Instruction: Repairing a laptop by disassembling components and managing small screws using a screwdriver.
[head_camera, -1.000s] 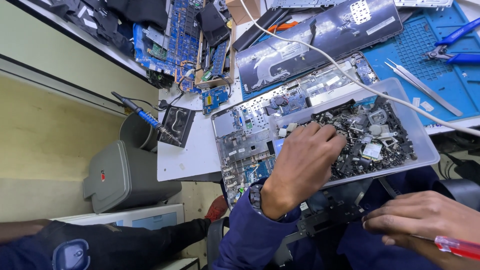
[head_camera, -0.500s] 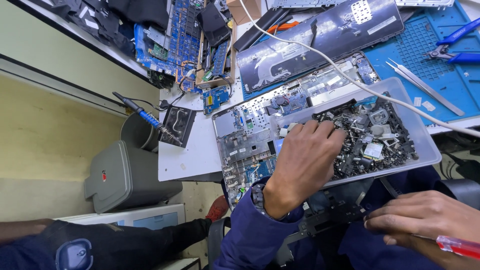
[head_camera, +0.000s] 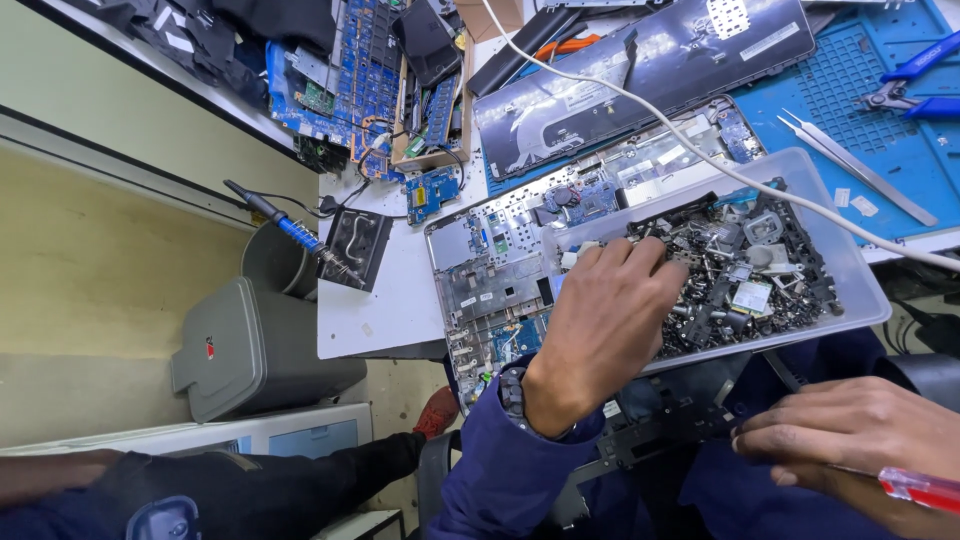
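My left hand reaches into a clear plastic tray heaped with small dark screws and metal bits. Its fingers are spread and curled down onto the pile, fingertips buried among the pieces. The tray rests on an opened laptop base with its circuit boards showing. My right hand lies low at the right, closed around a red-handled screwdriver, beside a black laptop frame piece on my lap. I wear blue sleeves and a wristwatch.
A white cable crosses the tray. Behind lie a laptop cover, tweezers and blue pliers on a blue mat, and loose circuit boards. A blue-handled soldering iron and grey bin stand left. Another person's dark-clothed limb lies bottom left.
My left hand's fingers shift slightly among the small parts in the tray. My right hand and everything else stay where they were.
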